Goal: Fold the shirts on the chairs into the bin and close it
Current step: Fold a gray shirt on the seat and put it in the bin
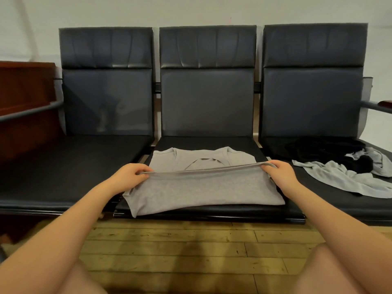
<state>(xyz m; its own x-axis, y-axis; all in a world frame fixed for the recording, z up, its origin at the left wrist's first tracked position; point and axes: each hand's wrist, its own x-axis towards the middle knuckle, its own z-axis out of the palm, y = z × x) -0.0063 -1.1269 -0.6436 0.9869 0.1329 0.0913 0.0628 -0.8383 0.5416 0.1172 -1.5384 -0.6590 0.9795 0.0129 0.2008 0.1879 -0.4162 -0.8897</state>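
A grey shirt (203, 192) lies on the middle chair seat (212, 211), collar toward the backrest. Its lower half is lifted and doubled back over the body. My left hand (132, 176) pinches the left end of the raised hem. My right hand (280, 171) pinches the right end of the same hem. On the right chair seat lie a crumpled black garment (326, 150) and a light grey shirt (343, 179), partly tangled together. No bin is in view.
Three dark padded chairs stand in a row against a pale wall; the left chair seat (74, 166) holds nothing. A reddish wooden cabinet (25, 98) stands at the far left. Wooden floor (191, 251) lies in front, with my knees at the bottom corners.
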